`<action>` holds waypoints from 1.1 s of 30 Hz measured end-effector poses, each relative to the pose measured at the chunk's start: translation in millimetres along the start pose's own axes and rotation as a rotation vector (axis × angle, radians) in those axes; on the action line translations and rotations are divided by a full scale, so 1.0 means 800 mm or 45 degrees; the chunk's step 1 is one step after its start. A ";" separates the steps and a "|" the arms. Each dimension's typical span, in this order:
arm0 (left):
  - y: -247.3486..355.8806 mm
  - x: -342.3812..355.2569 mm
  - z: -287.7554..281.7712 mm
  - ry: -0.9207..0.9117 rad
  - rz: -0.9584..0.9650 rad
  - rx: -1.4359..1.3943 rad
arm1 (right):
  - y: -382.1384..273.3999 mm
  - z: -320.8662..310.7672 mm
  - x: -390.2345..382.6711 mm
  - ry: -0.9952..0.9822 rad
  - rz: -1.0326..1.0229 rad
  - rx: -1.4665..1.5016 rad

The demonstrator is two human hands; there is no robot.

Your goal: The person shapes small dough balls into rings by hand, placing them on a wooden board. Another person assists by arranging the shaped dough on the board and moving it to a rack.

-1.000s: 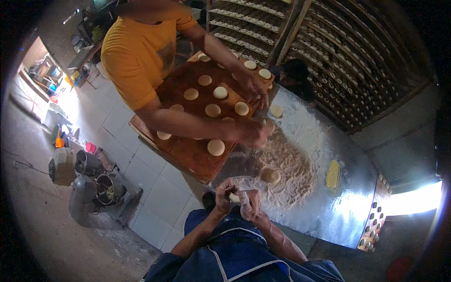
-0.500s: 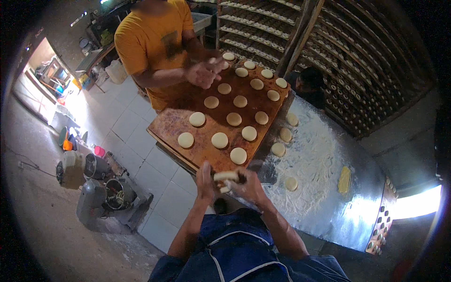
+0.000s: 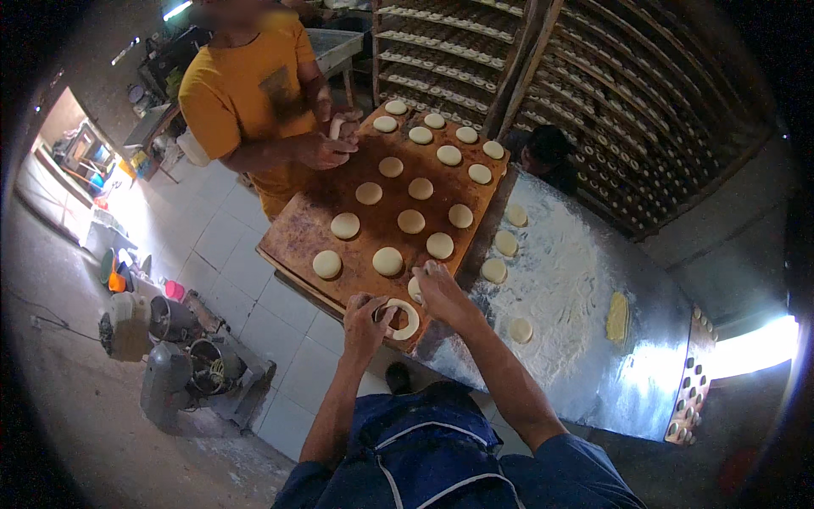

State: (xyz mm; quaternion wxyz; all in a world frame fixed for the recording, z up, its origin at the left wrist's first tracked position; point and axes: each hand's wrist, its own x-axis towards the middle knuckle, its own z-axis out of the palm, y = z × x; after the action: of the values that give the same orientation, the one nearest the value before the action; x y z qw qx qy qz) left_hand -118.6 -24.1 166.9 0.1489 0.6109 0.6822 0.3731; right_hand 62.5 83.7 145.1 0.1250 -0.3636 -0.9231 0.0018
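My left hand (image 3: 367, 322) is closed on the left side of a dough ring (image 3: 409, 321), its thumb in the hole, at the near corner of a brown wooden board (image 3: 301, 229). My right hand (image 3: 435, 287), fingers bent, grips or presses a dough disc (image 3: 415, 291) just above the ring, partly covering it. Round dough discs (image 3: 387, 261) lie spaced over the board. Right of it, a floured metal table (image 3: 636, 339) bears several dough rounds (image 3: 506, 243) and a yellow flattened piece (image 3: 617, 316).
A co-worker in orange (image 3: 250, 85) stands across the board, hands (image 3: 331, 144) around a pale piece. A crouching person (image 3: 547, 157) is beside shelving racks (image 3: 441, 55) of dough pieces. A mixer (image 3: 170, 382) and buckets stand at left. Another board (image 3: 691, 373) lies at the table's right end.
My hands have moved forward and parted over the board's near corner, the dough now showing as a ring. The co-worker's arms have drawn back from the table toward their body.
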 end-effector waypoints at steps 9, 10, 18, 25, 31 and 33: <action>-0.044 0.107 0.050 -0.104 0.034 0.516 | 0.016 -0.101 -0.029 -0.253 0.342 1.041; -0.081 0.104 0.063 0.074 0.255 0.569 | 0.019 -0.112 -0.057 -0.169 0.347 1.092; 0.100 0.115 0.057 -0.429 0.012 -0.031 | 0.149 -0.123 -0.312 0.043 1.018 0.543; 0.259 0.040 0.253 -0.602 0.148 -0.482 | 0.214 -0.090 -0.363 -0.014 0.975 0.121; 0.294 -0.049 0.310 -0.803 0.137 -0.655 | 0.214 -0.116 -0.409 0.375 1.227 1.422; 0.317 -0.056 0.303 -0.899 -0.031 -0.897 | 0.213 -0.129 -0.408 0.461 1.202 1.592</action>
State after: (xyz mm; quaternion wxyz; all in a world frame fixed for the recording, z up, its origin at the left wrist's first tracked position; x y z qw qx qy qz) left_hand 233.5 6.8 166.6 0.5724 0.6045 0.4299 0.3496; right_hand 430.7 -19.1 154.0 0.4392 -0.5728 -0.4654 0.5122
